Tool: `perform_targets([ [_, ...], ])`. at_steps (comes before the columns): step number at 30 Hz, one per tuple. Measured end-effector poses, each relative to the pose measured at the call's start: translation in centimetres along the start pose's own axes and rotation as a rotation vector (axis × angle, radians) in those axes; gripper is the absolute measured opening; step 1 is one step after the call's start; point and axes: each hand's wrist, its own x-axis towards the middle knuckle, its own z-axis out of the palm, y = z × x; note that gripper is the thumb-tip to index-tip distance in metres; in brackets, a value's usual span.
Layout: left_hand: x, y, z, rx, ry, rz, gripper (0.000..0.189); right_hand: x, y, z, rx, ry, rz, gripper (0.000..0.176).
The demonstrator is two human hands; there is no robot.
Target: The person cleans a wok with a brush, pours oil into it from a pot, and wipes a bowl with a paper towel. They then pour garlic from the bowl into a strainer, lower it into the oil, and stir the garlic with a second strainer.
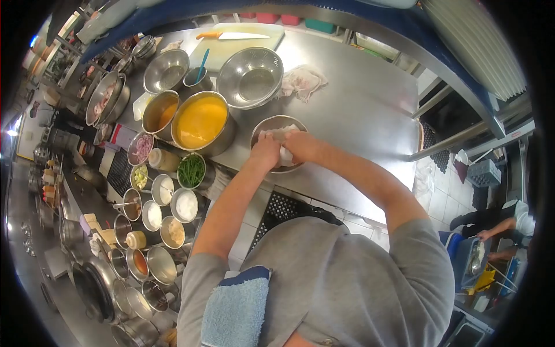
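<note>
Over a steel bowl (259, 128) at the front of the steel table, my two hands are close together. My left hand (266, 149) is closed on the left side of a pale, whitish bundle (285, 155). The fingers of my right hand (300, 146) are wrapped round its right side. The bundle has a soft, cloth-like look and hangs down inside the bowl; I cannot tell exactly what it is. Part of it is hidden behind my hands.
Left of the bowl stand a pot of yellow liquid (201, 121) and a steel colander (251, 78). A crumpled cloth (303, 82) lies behind. An orange-handled knife (234, 36) rests on a cutting board (272, 45). Ingredient containers (185, 205) line the left; another person's hand (484, 234) is far right.
</note>
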Motion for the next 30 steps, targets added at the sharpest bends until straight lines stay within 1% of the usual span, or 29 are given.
perform_targets([
  [2,-0.2,0.2,-0.9,0.003,-0.03,-0.014,0.033,0.5,1.1,0.5,0.18,0.024,0.053,0.034],
  [5,-0.4,0.4,-2.2,-0.033,-0.077,0.001,0.036,0.7,1.9,-0.4,0.078,0.137,0.049,0.035],
  [7,0.2,0.3,-1.2,-0.111,-0.111,0.062,0.035,-0.1,0.7,-2.1,0.074,0.082,0.039,0.03],
  [9,0.9,-0.1,0.2,-0.132,-0.091,0.087,0.036,-0.4,-0.2,-2.9,0.074,0.05,0.043,0.026],
  [11,1.1,-0.5,2.3,-0.106,-0.028,0.072,0.036,-0.5,-0.9,-2.8,0.085,0.031,0.06,0.02],
  [13,0.9,-0.8,4.3,-0.081,0.031,0.055,0.037,0.0,0.0,-0.8,-0.046,0.128,-0.012,0.016],
  [14,0.8,-0.7,4.3,-0.069,0.03,0.055,0.036,0.0,0.0,-0.5,-0.111,0.175,-0.049,0.014],
  [15,0.6,-0.6,4.3,-0.057,0.03,0.055,0.036,0.1,0.1,-0.4,-0.111,0.152,-0.048,0.015],
  [17,0.2,-0.3,2.9,-0.033,-0.042,0.077,0.033,0.4,0.3,-0.6,-0.116,0.116,-0.045,0.016],
  [20,-1.2,0.9,-2.5,-0.036,-0.222,0.113,0.028,1.7,0.9,-1.1,0.101,0.029,0.124,0.02],
  [23,0.2,-1.2,1.9,-0.109,-0.011,0.122,0.024,0.5,0.6,-0.9,0.068,0.209,0.027,0.022],
  [25,1.0,-1.9,5.0,-0.112,0.177,0.151,0.024,-0.4,-0.6,-1.2,0.126,0.144,0.032,0.019],
  [26,0.8,-1.6,4.6,-0.094,0.208,0.13,0.025,-0.6,-0.9,-1.4,0.153,0.113,0.038,0.017],
  [27,0.7,-1.3,4.1,-0.077,0.239,0.108,0.025,-0.5,-0.7,-1.2,0.045,0.112,0.003,0.016],
  [29,-0.4,-0.5,2.6,-0.026,0.146,-0.024,0.027,-0.1,-0.2,-0.2,-0.168,0.108,-0.067,0.013],
  [30,-0.9,-0.2,1.5,-0.017,0.073,-0.028,0.027,0.2,0.1,0.5,-0.204,0.107,-0.054,0.012],
])
